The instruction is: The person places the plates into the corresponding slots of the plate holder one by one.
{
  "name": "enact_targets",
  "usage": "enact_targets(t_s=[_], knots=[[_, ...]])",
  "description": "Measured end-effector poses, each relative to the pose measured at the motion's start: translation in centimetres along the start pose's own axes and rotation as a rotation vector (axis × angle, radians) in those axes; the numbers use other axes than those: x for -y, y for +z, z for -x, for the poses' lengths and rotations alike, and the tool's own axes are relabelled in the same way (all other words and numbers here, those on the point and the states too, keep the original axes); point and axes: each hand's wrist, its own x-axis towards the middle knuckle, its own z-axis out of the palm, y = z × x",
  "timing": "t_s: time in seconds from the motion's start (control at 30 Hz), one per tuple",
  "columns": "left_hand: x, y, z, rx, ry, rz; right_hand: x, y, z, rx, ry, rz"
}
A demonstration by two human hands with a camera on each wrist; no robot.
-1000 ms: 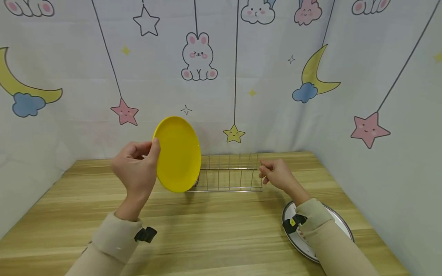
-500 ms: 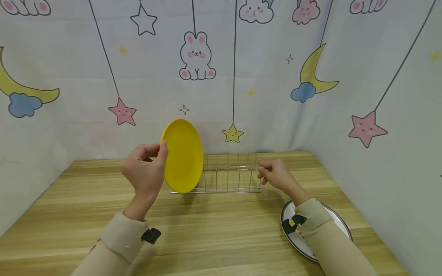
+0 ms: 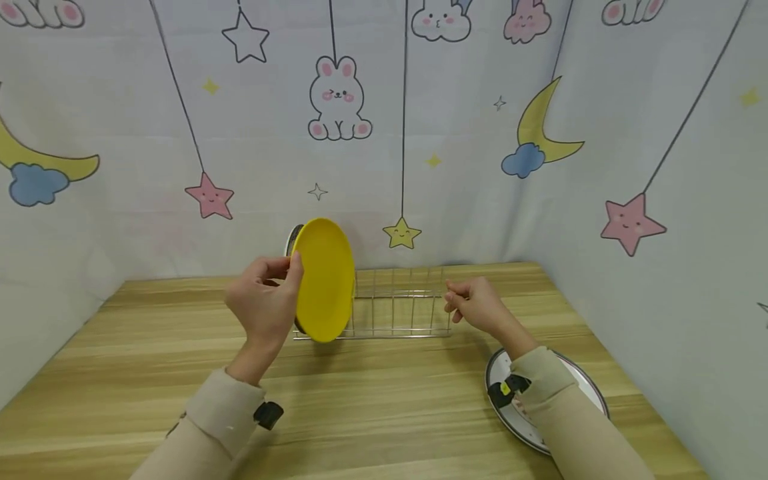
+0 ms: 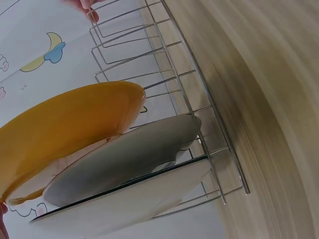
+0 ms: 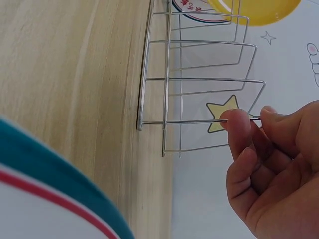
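Note:
My left hand (image 3: pixel 264 303) pinches a yellow plate (image 3: pixel 326 280) by its left edge, thumb on the near face. The plate stands on edge at the left part of a wire dish rack (image 3: pixel 408 335). Beside it in the left wrist view, a grey-looking plate (image 4: pixel 129 154) and a white plate with a dark rim (image 4: pixel 124 204) lean in the rack. In the head view they are mostly hidden behind the yellow one. At the rack's right end, my right hand (image 5: pixel 284 159) pinches an end wire between thumb and forefinger, its other fingers curled.
A white plate with a dark rim (image 3: pixel 521 421) lies on the wooden table (image 3: pixel 372 407) at the right, partly covered by my right sleeve (image 3: pixel 576 413). Behind the rack hangs a white cloth (image 3: pixel 264 147) printed with stars, moons and rabbits.
My left hand has moved right and slightly down with the yellow plate. A dark-rimmed plate edge now shows behind its left side. The right hand keeps its hold on the rack.

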Motion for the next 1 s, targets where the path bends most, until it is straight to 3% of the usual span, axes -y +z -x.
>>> enact_targets(t_s=[0.27, 0.67, 1.0], knots=[[0.6, 0.4, 1.2, 0.073, 0.047, -0.042, 0.2, 0.1, 0.3, 0.018, -0.025, 0.010], [0.1, 0.4, 1.0, 0.209, 0.031, -0.074, 0.3, -0.5, 0.2, 0.030, -0.021, 0.036], [-0.2, -0.3, 0.9, 0.308, -0.026, -0.083, 0.5, -0.2, 0.2, 0.020, -0.014, 0.033]])
